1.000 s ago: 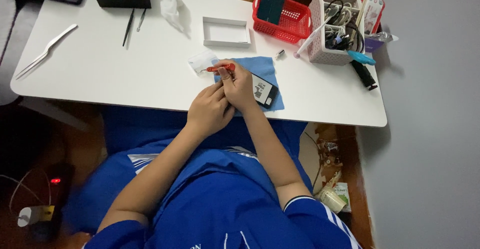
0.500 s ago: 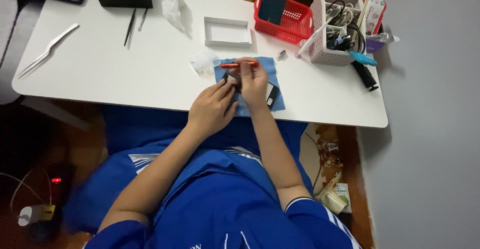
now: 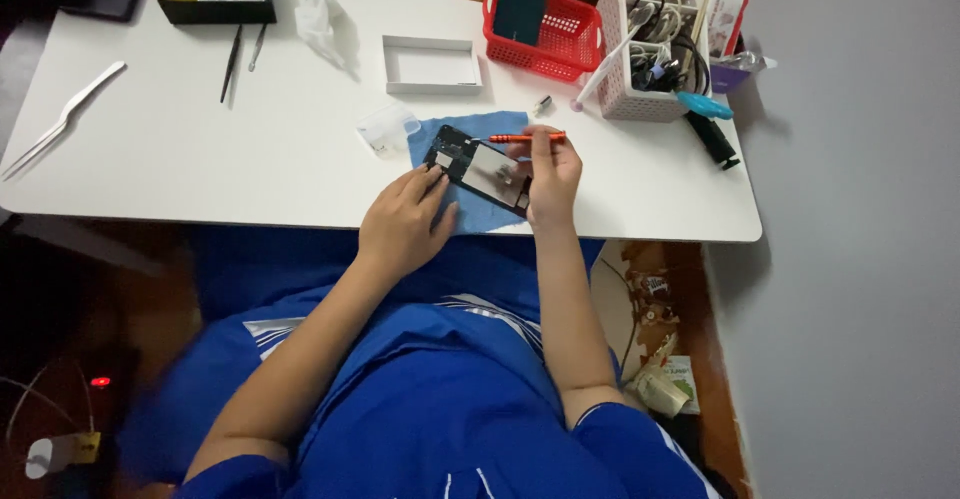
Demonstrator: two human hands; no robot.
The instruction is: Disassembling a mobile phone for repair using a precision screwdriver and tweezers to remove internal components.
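Note:
An opened black phone point(image 3: 478, 169) with its back off lies on a blue cloth point(image 3: 470, 129) near the front edge of the white table point(image 3: 200, 149). My left hand point(image 3: 403, 221) rests at the phone's lower left corner, fingers touching it. My right hand point(image 3: 548, 174) sits at the phone's right end and holds an orange screwdriver point(image 3: 525, 138) level, its tip pointing left over the phone's top edge.
A white box lid point(image 3: 432, 65), crumpled clear plastic point(image 3: 320, 19), a small clear bag point(image 3: 385, 131), two thin tools point(image 3: 243, 54) and a white pry tool point(image 3: 62, 119) lie on the table. A red basket point(image 3: 560, 34) and a white basket of cables point(image 3: 650, 54) stand at the back right.
My hands have spread apart, uncovering the phone. The left hand slid to its lower left corner; the right hand shifted right, with the screwdriver now level above the phone.

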